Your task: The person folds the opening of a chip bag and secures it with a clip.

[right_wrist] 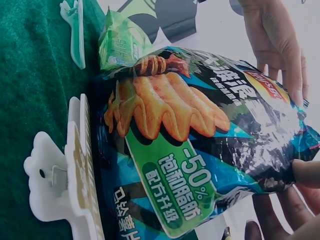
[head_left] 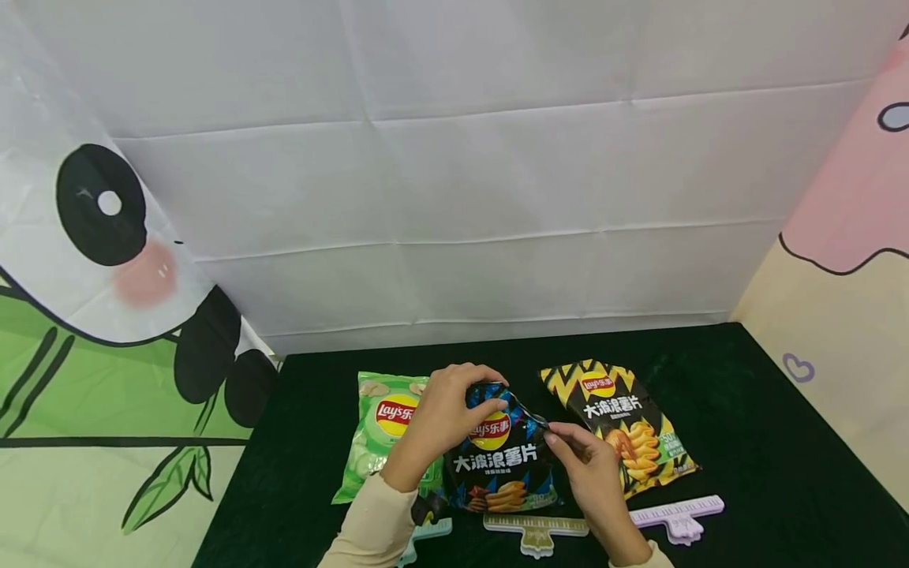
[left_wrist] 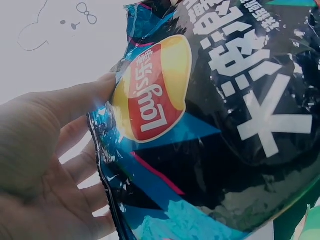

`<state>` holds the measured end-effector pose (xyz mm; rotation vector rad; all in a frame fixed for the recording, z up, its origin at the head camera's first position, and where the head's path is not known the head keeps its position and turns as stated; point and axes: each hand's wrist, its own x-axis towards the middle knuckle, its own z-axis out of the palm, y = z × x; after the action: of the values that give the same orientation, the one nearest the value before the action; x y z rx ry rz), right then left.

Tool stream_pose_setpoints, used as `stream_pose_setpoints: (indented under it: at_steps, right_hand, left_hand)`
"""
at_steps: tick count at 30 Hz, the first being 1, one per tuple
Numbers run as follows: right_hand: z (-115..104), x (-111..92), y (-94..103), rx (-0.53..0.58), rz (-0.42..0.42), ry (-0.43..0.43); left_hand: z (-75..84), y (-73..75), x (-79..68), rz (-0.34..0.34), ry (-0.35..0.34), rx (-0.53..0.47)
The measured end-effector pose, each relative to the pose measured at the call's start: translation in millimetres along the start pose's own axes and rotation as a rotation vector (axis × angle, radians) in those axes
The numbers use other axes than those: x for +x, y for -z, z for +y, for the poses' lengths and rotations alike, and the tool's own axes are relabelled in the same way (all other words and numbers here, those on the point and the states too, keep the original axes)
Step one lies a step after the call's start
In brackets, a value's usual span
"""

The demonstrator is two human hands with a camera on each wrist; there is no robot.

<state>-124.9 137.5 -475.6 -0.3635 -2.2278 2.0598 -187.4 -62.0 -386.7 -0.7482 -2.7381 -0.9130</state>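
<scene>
White cloth (head_left: 490, 181) hangs behind your dark green tabletop (head_left: 767, 450), where the black-and-blue bag (head_left: 506, 477) is between a green bag (head_left: 364, 446) and a yellow-and-black bag (head_left: 642, 434). Your left hand (head_left: 449, 406) and right hand (head_left: 591, 467) pinch the middle one's upper edge between their fingers (head_left: 571, 431); a gold clip (head_left: 536, 526) lies nearer you.

The blue-and-black chip bag (head_left: 506, 454) reads "Lay's 乐事" and "大波浪薯片" on its front; the line beneath is too small to read with certainty. Its green panel (right_wrist: 172, 190) says "-50% 饱和脂肪 配方升级", and "马铃薯片" stands near that panel. The green chip bag (head_left: 372, 446) carries "Lay's 乐事". The yellow-and-black chip bag (head_left: 625, 426) bears "Lay's 乐事" and "大波浪薯片".
</scene>
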Motion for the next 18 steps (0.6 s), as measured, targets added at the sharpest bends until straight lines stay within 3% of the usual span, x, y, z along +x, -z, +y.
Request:
stream_pose_setpoints:
  at_steps: [18]
  right_hand:
    - [2.3,-2.0,4.4,0.04,-0.006,0.003]
  left_hand:
    - [0.6,1.6,-4.1,-0.014,0.028,-0.015]
